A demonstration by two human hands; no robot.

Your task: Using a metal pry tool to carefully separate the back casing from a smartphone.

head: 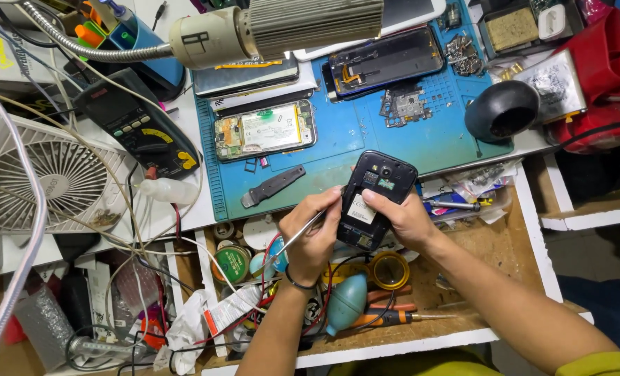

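The right hand is curled around a black phone with its back cover off, gripping it from the right side, with the thumb laid across the pale label on the exposed back. The left hand is pinched closed on thin metal tweezers, fingers bunched near the upper end; the tool's tip reaches the phone's left edge, while its other end slants down and left past the wrist, which wears a dark band.

The phone is held up between the two hands, above the open drawer at the front of the counter, just below the edge of the blue work mat. Its long axis runs nearly up and down in the view, tilted slightly so that the camera end points away from the person and a little right, and the bottom end points back toward the left wrist.

On the mat lie an opened phone with a silver battery, another dark opened phone and a grey strip-shaped part. A black multimeter and a white fan sit left of the mat. In the drawer beneath the hands lie a teal air blower and an orange-handled screwdriver.
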